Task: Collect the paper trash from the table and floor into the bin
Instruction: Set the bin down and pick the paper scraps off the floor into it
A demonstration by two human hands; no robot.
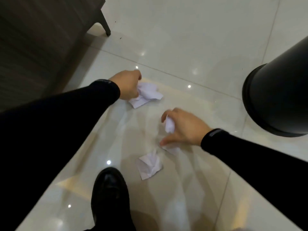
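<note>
My left hand (127, 85) is closed on a crumpled white paper (146, 95) that hangs low over the glossy tiled floor. My right hand (183, 129) holds a small paper ball (169, 126) in its curled fingers, with the thumb stretched down toward another flattened scrap (172, 149) on the floor. A third crumpled paper (150, 165) lies loose on the tiles just below my right hand. The black bin (276, 95) stands at the right; only its outer wall shows, and its opening is out of sight.
A dark table (41, 39) with a slanted leg (105, 24) fills the upper left. My black shoe (110, 194) stands on the floor at the bottom centre, close to the loose paper. The pale tiles (183, 39) stretch beyond the hands.
</note>
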